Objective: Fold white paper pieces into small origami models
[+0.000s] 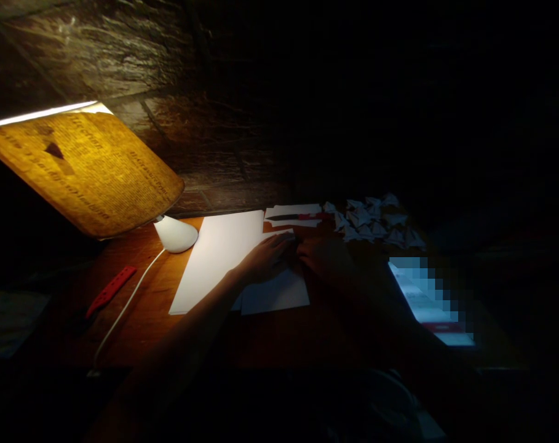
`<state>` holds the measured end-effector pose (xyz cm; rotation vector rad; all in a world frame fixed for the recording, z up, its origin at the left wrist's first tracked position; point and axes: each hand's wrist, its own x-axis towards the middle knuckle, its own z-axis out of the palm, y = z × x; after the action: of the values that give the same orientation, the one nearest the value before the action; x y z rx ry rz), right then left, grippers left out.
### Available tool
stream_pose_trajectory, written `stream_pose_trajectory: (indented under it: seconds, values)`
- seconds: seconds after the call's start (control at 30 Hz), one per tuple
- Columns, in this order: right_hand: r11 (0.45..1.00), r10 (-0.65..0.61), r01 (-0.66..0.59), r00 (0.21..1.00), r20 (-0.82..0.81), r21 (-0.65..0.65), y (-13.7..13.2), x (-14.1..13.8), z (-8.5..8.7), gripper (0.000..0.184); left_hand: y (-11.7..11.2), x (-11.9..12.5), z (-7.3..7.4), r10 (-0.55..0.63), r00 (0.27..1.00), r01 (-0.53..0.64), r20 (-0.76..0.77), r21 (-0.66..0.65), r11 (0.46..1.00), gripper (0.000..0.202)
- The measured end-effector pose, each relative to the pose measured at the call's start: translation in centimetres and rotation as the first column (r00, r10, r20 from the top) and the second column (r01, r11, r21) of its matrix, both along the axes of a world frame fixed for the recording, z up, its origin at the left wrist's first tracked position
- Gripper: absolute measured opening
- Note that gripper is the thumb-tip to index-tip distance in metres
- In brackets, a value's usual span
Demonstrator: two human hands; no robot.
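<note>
My left hand [270,251] lies on a white sheet of paper [277,295], its fingers stretched toward the sheet's far edge. Close by on the right, my right hand [320,253] is in deep shadow, with its fingers curled in at the paper's side. What those fingers hold, if anything, is too dark to make out. Under and left of this sheet is a larger white sheet [214,252], flat on the wooden table [145,332].
A lit lamp with a printed shade [90,172] stands left, its white cord [126,304] crossing the table beside a red, holed object [111,289]. Behind my hands, a knife [302,216] rests on cut paper [291,209]. Several folded paper pieces [371,221] and a glowing screen [427,301] are right.
</note>
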<state>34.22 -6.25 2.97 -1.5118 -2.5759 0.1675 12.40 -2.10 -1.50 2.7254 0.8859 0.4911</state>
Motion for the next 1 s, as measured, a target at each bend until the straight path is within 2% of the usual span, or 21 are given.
stream_pose_trajectory:
  seconds: [0.33,0.53,0.8,1.0]
  values:
    - [1.000,0.011,-0.009,0.994,0.106,-0.028,-0.8,-0.1,1.0,0.018,0.2,0.0,-0.4,-0.008,1.000,0.008,0.001,0.028,1.000,0.060]
    - [0.999,0.032,-0.030,0.994,0.102,-0.024,-1.3,-0.1,0.9,0.021,0.3,0.0,-0.5,0.017,0.999,-0.016,-0.035,0.030,0.999,0.058]
    - [0.999,0.027,-0.025,0.995,0.096,-0.028,-1.9,-0.1,0.7,0.020,0.2,0.1,-0.2,-0.008,1.000,0.009,-0.023,0.040,0.999,0.057]
    - [0.997,0.015,-0.009,0.996,0.085,-0.071,-2.5,-0.1,0.8,0.021,0.1,0.0,-0.2,-0.009,1.000,0.009,-0.019,0.027,1.000,0.066]
